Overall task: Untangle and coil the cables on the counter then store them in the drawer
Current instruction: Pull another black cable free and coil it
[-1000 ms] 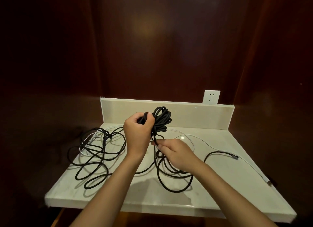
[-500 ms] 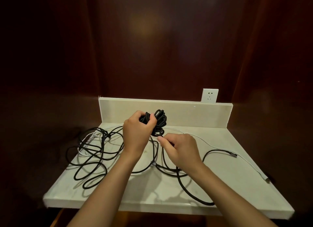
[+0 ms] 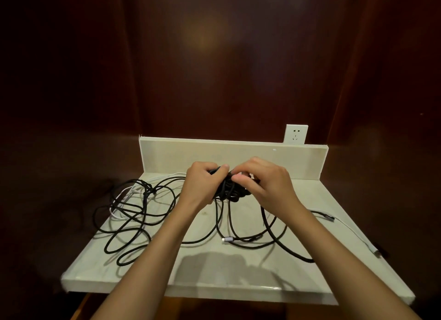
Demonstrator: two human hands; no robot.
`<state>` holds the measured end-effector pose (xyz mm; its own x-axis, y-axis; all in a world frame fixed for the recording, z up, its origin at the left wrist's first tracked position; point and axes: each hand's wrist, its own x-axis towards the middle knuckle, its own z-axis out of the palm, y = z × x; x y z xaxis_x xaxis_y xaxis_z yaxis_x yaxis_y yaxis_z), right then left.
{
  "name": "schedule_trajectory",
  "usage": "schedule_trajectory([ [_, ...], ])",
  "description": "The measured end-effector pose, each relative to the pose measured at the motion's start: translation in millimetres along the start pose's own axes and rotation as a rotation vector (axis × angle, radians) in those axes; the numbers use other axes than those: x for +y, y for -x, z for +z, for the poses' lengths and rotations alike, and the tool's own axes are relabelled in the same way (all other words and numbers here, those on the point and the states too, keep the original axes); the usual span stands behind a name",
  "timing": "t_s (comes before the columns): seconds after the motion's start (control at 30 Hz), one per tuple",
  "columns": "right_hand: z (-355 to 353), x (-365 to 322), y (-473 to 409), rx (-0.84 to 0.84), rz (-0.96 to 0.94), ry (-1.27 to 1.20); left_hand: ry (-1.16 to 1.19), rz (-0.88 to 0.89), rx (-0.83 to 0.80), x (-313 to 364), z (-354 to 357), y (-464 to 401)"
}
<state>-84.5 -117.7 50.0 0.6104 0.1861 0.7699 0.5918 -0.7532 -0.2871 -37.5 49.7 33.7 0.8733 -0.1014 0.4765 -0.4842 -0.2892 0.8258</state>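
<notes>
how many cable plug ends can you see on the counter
3: a silver plug at front centre, a dark plug right of the right hand, and one at the counter's right edge. Others may hide in the tangle.

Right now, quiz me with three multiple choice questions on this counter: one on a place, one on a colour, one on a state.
1. Where is the wall socket?
A. above the backsplash, right
B. on the counter front
C. left wall

2. What colour is the bundle in the hands?
A. white
B. black
C. red

3. What is the silver-tipped plug doing?
A. plugged in
B. held
C. lying loose on the counter

Answers: A, it sits over the backsplash's right end; B, the left hand and right hand hold dark coils; C, nothing touches it.
</notes>
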Motion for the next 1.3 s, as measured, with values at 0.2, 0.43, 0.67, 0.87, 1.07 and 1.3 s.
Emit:
schedule_trajectory([
  [0.2, 10, -2, 3, 0.081, 0.07, 0.002, 0.178, -0.005, 0.002, 1, 1, 7],
  [0.43, 15, -12, 2, 0.12, 0.155, -0.408, 0.272, -0.035, -0.056, 8, 2, 18],
  [0.67, 12, -13, 0, 0.162, 0.347, -0.568, 0.328, -0.163, -0.301, 6, -6, 24],
  [0.87, 4, -8, -3, 0.122, 0.44, -0.55, 0.277, -0.163, -0.326, 2, -7, 25],
  [1.07, -21, -5, -11, -0.328, 0.335, -0.427, 0.14, -0.055, -0.307, -3, -14, 26],
  [1.3, -49, -7, -19, -0.656, 0.462, -0.562, 0.094, -0.026, -0.283, -13, -23, 21],
])
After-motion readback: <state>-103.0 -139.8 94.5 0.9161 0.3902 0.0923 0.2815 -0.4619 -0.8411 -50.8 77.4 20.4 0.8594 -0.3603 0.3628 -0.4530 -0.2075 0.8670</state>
